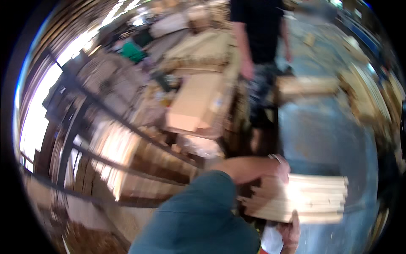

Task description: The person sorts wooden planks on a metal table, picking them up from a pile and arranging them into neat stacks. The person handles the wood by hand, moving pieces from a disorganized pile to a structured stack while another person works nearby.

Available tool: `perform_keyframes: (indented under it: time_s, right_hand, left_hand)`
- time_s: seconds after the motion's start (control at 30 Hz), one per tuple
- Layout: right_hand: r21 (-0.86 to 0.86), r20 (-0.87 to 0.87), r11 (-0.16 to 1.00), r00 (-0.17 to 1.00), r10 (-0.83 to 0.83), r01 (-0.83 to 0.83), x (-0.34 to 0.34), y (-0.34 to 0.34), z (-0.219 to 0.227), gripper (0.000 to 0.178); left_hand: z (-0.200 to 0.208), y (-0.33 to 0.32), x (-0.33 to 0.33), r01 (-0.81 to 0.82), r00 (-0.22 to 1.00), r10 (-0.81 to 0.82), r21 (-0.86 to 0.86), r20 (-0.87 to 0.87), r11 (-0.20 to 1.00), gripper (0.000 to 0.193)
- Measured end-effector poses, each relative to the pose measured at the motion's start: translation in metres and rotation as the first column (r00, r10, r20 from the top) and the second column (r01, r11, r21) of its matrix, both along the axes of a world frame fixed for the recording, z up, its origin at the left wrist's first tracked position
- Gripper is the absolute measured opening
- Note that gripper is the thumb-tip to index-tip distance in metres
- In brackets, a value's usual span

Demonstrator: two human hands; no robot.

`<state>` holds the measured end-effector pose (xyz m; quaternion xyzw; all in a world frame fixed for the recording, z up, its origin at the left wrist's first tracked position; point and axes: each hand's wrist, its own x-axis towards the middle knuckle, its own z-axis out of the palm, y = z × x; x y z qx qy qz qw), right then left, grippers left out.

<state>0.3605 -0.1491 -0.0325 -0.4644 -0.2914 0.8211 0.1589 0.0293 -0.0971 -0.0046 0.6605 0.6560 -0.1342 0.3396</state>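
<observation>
A row of pale wooden slats (313,197) lies side by side on the grey-blue tabletop, their left ends uneven. My left hand (281,168), with a band on its wrist, reaches across from the left and closes on the far edge of the slats. On the near edge, my right hand (289,232) grips the row with a finger laid up against the outermost slat. The undersides of both hands are hidden, and motion blurs the fingers. Something white (272,240) sits beside my right hand; I cannot make out what it is.
Another person (258,42) in dark clothes stands ahead, left of the long metal-topped table (325,139). More wood pieces (308,86) lie farther along it, with stacked boards (366,95) at the right. Leftward are a dark metal rail (127,122), a cardboard box (194,103) and stacked timber (127,156).
</observation>
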Motion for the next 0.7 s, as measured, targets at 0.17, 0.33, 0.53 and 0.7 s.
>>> perform_keyframes:
  time_s: [0.17,0.33,0.53,0.7]
  right_hand:
    - [0.058,0.009,0.996,0.997,-0.075,0.074,0.068,0.065,-0.014,0.042]
    - [0.000,0.107,0.996,0.991,-0.083,0.084,0.055,0.081,-0.004,0.051]
    - [-0.061,-0.037,0.939,0.939,-0.341,0.338,0.051,0.067,0.015,0.048]
    - [0.371,-0.033,0.828,0.897,-0.441,0.421,0.053,0.060,0.075,0.060]
  left_hand:
    - [-0.070,0.092,0.038,-0.179,0.839,0.255,-0.198,0.481,0.964,0.070]
    - [-0.028,0.108,0.098,-0.321,0.747,0.474,-0.371,0.466,0.871,0.062]
    - [-0.006,0.099,0.100,-0.317,0.587,0.473,-0.352,0.657,0.881,0.059]
    - [0.085,0.107,0.109,-0.237,0.809,0.119,0.134,0.576,0.962,0.066]
